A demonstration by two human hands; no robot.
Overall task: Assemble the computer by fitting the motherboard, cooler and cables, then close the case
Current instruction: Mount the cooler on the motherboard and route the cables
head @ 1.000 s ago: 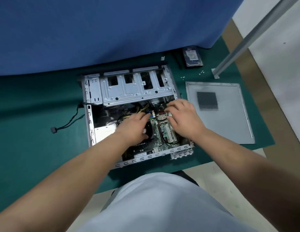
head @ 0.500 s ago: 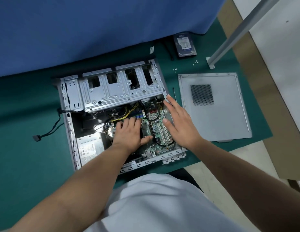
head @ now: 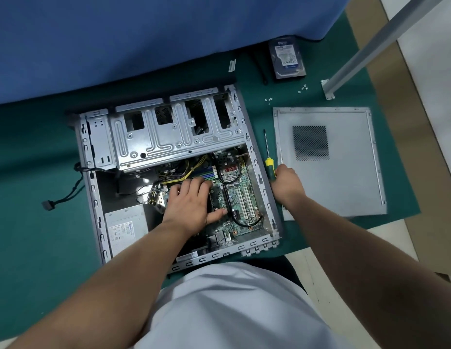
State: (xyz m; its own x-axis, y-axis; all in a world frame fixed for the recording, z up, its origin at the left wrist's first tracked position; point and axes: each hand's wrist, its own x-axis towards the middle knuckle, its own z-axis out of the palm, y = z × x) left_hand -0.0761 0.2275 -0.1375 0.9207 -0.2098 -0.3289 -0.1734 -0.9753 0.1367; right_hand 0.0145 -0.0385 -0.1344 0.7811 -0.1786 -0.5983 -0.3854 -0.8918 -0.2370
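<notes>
The open grey computer case point(head: 93, 187) lies on its side on a green mat. The green motherboard point(head: 240, 197) sits inside it, with yellow and black cables point(head: 191, 170) running under the drive cage point(head: 169, 132). My left hand point(head: 191, 200) rests flat on the part over the board's middle, fingers spread; what it covers is hidden. My right hand point(head: 286, 183) is outside the case's right wall and grips the yellow and green handle of a screwdriver point(head: 267, 157) that lies on the mat. The grey side panel point(head: 345, 177) with its mesh vent lies flat to the right.
A power supply point(head: 126, 227) fills the case's lower left corner. A loose black cable with a connector point(head: 48, 205) trails left on the mat. A hard drive point(head: 287, 57) and small screws point(head: 302, 88) lie at the back. A metal post point(head: 370, 44) slants in on the right.
My right hand has left the motherboard, crossed the case's right wall and taken hold of the screwdriver handle. My left hand stays flat in the case. The camera has moved closer.
</notes>
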